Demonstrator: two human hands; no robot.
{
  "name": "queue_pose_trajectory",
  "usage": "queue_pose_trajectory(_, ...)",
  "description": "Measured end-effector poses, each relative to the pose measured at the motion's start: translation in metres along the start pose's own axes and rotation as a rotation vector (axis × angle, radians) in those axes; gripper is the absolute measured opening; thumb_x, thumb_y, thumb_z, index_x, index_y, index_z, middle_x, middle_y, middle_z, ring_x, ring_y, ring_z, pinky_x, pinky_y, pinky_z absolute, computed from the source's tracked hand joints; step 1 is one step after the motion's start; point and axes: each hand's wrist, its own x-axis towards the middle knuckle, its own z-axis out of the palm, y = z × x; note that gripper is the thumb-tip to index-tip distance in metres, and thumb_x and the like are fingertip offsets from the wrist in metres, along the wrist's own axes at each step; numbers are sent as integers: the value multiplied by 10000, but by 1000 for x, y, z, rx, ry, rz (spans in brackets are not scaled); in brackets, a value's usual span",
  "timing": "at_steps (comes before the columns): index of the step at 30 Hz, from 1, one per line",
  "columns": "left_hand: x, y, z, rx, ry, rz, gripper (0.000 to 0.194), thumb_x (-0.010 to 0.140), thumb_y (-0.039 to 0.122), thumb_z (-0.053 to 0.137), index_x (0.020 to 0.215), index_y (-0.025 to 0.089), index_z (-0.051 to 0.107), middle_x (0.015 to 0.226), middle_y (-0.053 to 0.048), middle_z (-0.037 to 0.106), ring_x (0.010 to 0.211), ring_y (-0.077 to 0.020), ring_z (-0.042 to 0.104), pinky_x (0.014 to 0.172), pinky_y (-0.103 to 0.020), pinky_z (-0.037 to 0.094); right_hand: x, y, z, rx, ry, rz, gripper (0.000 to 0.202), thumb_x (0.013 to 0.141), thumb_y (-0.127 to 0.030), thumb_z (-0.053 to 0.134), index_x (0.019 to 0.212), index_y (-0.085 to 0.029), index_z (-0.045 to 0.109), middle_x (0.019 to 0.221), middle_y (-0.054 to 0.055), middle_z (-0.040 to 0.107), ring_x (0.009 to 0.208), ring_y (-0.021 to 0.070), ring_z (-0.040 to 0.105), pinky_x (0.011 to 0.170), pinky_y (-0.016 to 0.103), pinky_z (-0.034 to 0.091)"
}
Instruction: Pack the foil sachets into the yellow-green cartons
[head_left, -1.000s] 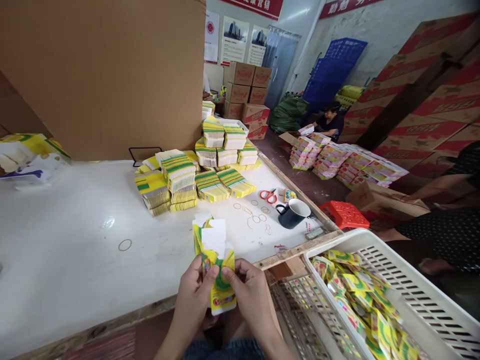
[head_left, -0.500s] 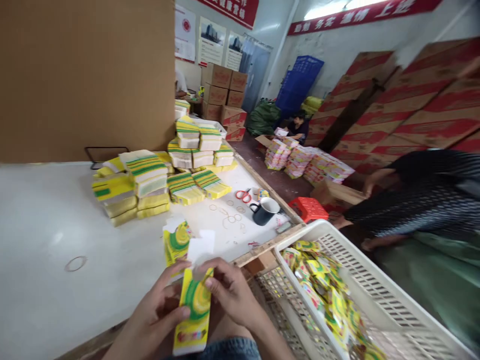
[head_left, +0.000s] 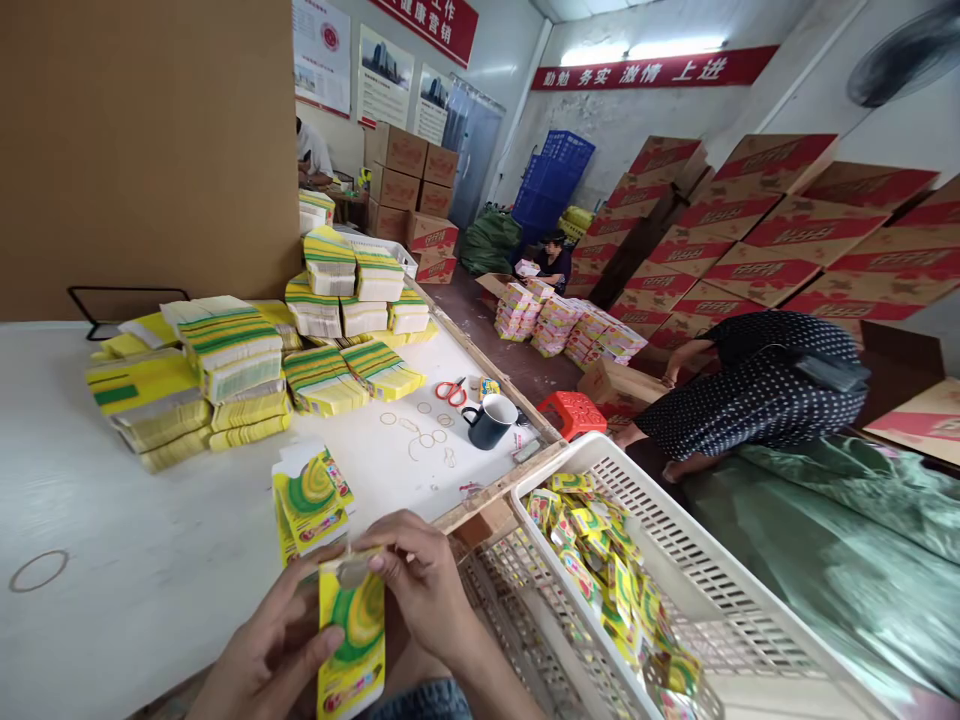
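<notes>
A yellow and green printed carton is held upright in front of me, over the table's near edge. My left hand grips it by its left side, thumb across the front. At its top end, the fingers and thumb of my right hand pinch the flap. Just beyond my hands, a few flat cartons of the same print lie on the white table. Banded stacks of flat cartons rise further back.
A white plastic basket holding many small cartons stands at my right. A dark mug, red scissors and rubber bands lie near the table's right edge. A person bends over a box at right, near a red stool.
The view has swung right, so table and basket sit further left. The white flap at the carton's top no longer sticks up; my right fingers have folded it down.
</notes>
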Motion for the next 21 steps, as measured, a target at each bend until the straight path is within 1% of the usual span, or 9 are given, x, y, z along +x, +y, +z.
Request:
queue_pose_trajectory(2,4,-4,-10,78,-37,7,488,723,401,737,1180,280,614,1200,-72,711,1091,-345,659,877,-424,577,0,-6,-4,-44,-25,-8,394,867,-559,556,892,-237,783,900,66,638,916,215,584,808,302,468)
queue_pose_trajectory(4,7,-7,-17,144,-37,5,480,713,365,754,1169,283,627,1225,-59,698,1104,-330,655,898,-402,569,-1,-10,-6,15,-94,84,422,835,-588,580,983,-237,761,874,46,637,841,196,590,758,288,477)
queue_pose_trajectory(5,7,-7,-18,161,-35,1,488,717,360,752,1181,286,619,1218,-56,702,1097,-323,660,894,-398,572,-2,-11,-6,57,-138,151,406,817,-554,623,1047,-237,730,836,25,644,783,179,594,721,272,479)
queue_pose_trajectory(7,6,-6,-17,150,-42,-12,494,751,368,721,1221,282,595,1192,-64,713,1088,-312,666,886,-405,573,-3,-8,-4,114,-194,279,404,775,-414,712,1132,-240,641,785,-17,658,690,147,590,644,234,466)
queue_pose_trajectory(10,4,-3,-10,114,-82,5,470,818,369,651,1269,266,569,1212,-93,699,1105,-302,655,913,-414,550,-3,0,-1,37,-171,360,363,755,-248,699,1089,-234,558,696,-58,637,564,110,528,524,188,379)
queue_pose_trajectory(13,3,0,-7,125,-152,16,455,852,341,617,1297,272,546,1271,-105,663,1124,-289,642,928,-403,534,-2,7,1,-135,-133,351,332,740,-168,672,1048,-220,561,561,-97,553,500,98,458,499,183,316)
queue_pose_trajectory(16,5,3,-9,87,-161,5,430,853,311,625,1275,281,553,1246,-104,675,1086,-279,661,901,-394,545,-1,8,0,-206,-155,348,397,742,-163,682,1123,-213,582,502,-112,490,468,96,434,481,181,303)
queue_pose_trajectory(18,6,4,-11,42,-159,-6,425,833,288,654,1249,289,567,1198,-99,700,1039,-278,682,866,-391,560,-2,8,-3,-186,-177,326,421,793,-237,670,1205,-219,584,525,-96,502,469,99,441,470,183,312)
queue_pose_trajectory(21,7,5,-9,-29,-164,-45,419,812,268,683,1218,302,585,1150,-86,722,967,-277,711,805,-388,583,-5,10,-5,-183,-90,217,349,877,-341,597,1209,-238,638,685,-25,623,588,127,534,566,214,413)
